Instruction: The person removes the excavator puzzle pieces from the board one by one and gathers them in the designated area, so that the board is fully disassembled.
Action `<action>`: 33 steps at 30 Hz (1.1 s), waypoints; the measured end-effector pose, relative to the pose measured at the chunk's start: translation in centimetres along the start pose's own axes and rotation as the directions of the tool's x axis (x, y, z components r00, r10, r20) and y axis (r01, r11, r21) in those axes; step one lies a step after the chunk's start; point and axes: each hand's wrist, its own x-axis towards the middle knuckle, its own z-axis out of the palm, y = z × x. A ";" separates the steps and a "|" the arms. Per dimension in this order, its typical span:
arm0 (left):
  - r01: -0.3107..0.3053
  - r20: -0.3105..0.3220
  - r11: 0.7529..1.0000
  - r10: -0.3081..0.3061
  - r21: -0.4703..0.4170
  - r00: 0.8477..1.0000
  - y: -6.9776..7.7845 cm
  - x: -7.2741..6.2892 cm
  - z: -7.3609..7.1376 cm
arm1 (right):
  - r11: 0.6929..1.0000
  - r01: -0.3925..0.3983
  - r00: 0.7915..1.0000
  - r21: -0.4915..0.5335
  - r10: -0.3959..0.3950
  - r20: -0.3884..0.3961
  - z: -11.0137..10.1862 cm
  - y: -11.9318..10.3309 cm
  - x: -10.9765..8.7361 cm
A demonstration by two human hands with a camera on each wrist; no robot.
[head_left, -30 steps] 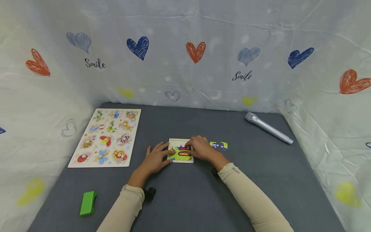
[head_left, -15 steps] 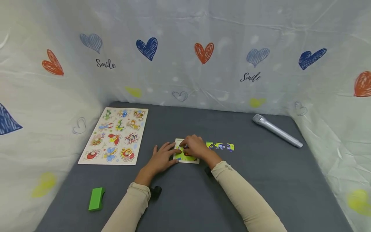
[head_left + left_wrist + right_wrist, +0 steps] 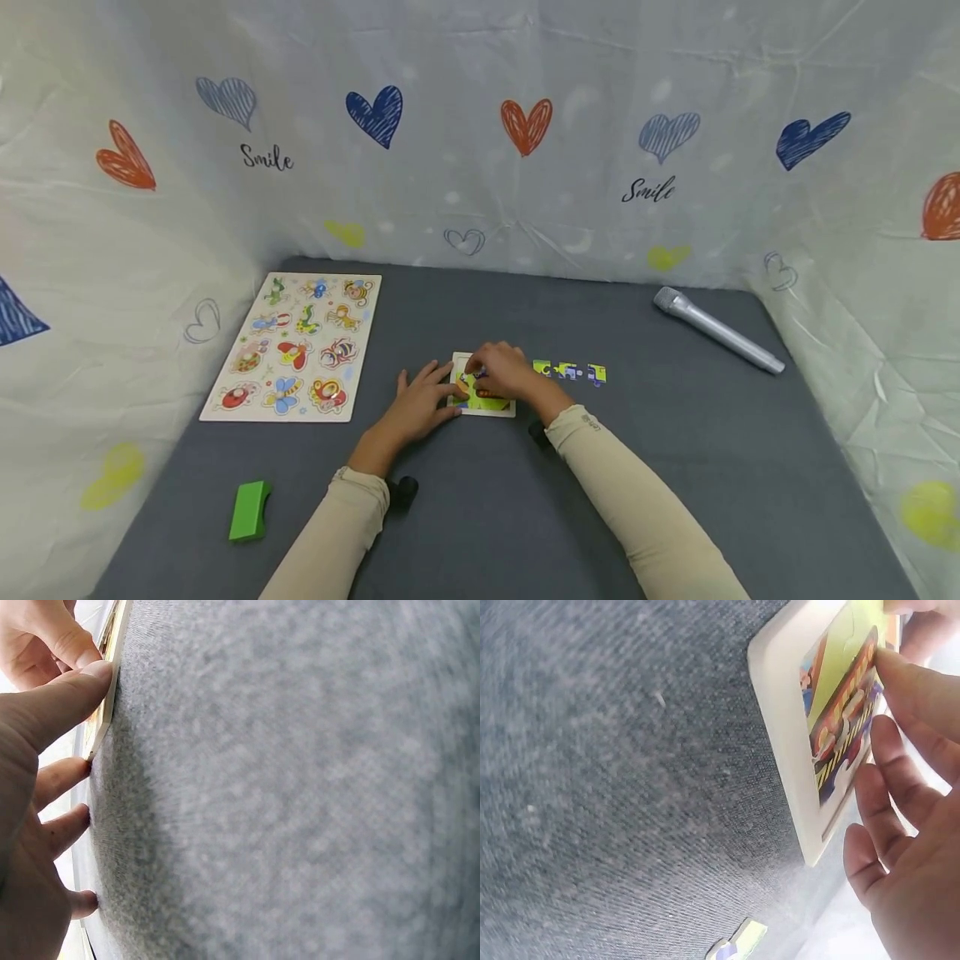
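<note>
A small jigsaw puzzle in a pale wooden frame (image 3: 487, 413) lies flat on the grey table, its picture mainly lime green. From the left, my left hand (image 3: 417, 407) steadies it, the thumb resting on the frame's near edge and the other fingers spread straight. My right hand (image 3: 510, 372) bends over the picture from the right. Between its thumb and fingertips it pinches a puzzle piece (image 3: 877, 687), of which only a purple bit shows. Several loose puzzle pieces (image 3: 567, 371), lime and purple, lie in a row right of the frame.
A large board (image 3: 341, 335) with printed insects lies at the back left. Nearer on that side is a green block (image 3: 249, 511). A silver microphone (image 3: 718, 330) lies at the back right. White sheeting with printed hearts encloses the table (image 3: 480, 517).
My right hand has shifted left across the frame, uncovering another loose piece beside it. The left hand stays on the frame's left side. The head view has swung slightly left.
</note>
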 end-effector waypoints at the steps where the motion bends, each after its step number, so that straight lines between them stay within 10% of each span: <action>1: 0.001 0.000 1.000 -0.001 0.001 1.000 0.0 0.0 0.0 | 1.000 -0.002 1.000 -0.011 0.002 -0.001 0.0 0.0 0.0; 11: 0.001 -0.006 1.000 -0.001 0.005 1.000 0.0 0.1 0.2 | 1.000 -0.009 0.997 -0.015 0.008 -0.072 0.4 0.2 -0.1; 18: 0.007 -0.021 1.000 -0.007 -0.002 1.000 0.0 -0.1 0.2 | 0.985 -0.037 0.993 0.166 0.055 -0.107 0.7 0.3 -0.2; 33: -0.011 -0.051 1.000 0.010 -0.022 0.999 0.1 -0.2 0.3 | 0.933 -0.107 0.988 0.342 0.140 -0.072 -3.7 6.2 -6.0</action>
